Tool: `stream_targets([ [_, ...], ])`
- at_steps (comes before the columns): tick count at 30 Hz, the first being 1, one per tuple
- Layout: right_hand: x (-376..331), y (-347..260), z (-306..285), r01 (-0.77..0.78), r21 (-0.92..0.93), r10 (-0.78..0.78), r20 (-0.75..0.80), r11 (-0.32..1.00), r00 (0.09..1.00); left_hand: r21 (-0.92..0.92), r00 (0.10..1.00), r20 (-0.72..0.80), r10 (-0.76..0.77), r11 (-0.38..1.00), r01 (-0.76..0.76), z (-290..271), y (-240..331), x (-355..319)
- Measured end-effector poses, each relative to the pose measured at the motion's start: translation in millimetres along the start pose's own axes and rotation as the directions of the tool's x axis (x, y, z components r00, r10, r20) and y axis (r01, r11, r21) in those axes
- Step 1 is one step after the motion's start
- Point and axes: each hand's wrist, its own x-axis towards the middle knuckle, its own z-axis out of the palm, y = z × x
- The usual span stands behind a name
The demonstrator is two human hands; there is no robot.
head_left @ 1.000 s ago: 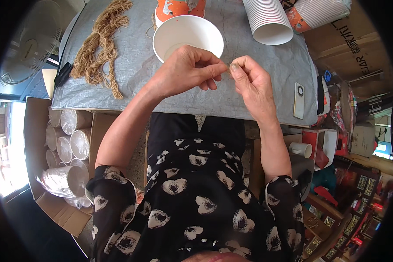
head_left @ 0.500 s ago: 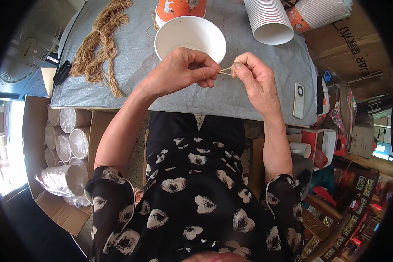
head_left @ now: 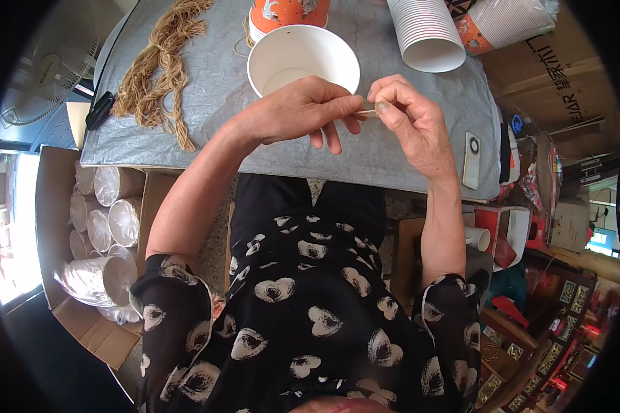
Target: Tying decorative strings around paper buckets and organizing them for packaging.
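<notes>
A short length of tan string (head_left: 369, 112) runs between my two hands, above the table's near side. My left hand (head_left: 308, 113) pinches one end between thumb and forefinger, its other fingers hanging loose. At the other end, my right hand (head_left: 412, 120) grips the string with thumb and curled fingers. Just behind my left hand a white paper bucket (head_left: 303, 58) stands with its opening toward me, partly covered by that hand. Behind it is an orange patterned bucket (head_left: 289, 12). A bundle of tan strings (head_left: 160, 69) lies to the left.
A grey cloth covers the table (head_left: 269, 162). Nested white buckets (head_left: 430, 41) lie at the far right beside a wrapped orange stack (head_left: 506, 24). A phone-like white object (head_left: 471, 162) lies near the right edge. Left below, a carton (head_left: 103, 330) holds several plastic-wrapped cup stacks.
Both hands have shifted slightly right. The string loop between them has drawn into a short, narrow strand, and my left hand's lower fingers have uncurled.
</notes>
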Motion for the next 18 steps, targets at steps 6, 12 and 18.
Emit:
stream_targets([
  [6, 0.4, -9.2, -5.3, 0.017, -0.066, -0.014, 0.04, 0.998, 0.999, -0.114, 0.997, 0.071, 0.009, 0.993, -0.001, -3.7, -8.8, 5.8],
  [12, -2.6, 0.5, -2.3, 0.008, -0.079, -0.006, 0.027, 0.997, 1.0, -0.072, 1.0, 0.001, 0.008, 0.997, -0.008, 0.7, -0.9, -1.8],
  [18, -5.1, 2.9, 3.1, -0.146, -0.073, 0.148, 0.01, 0.986, 0.989, -0.041, 0.997, 0.002, 0.072, 0.997, -0.072, -1.1, -10.3, -4.6],
])
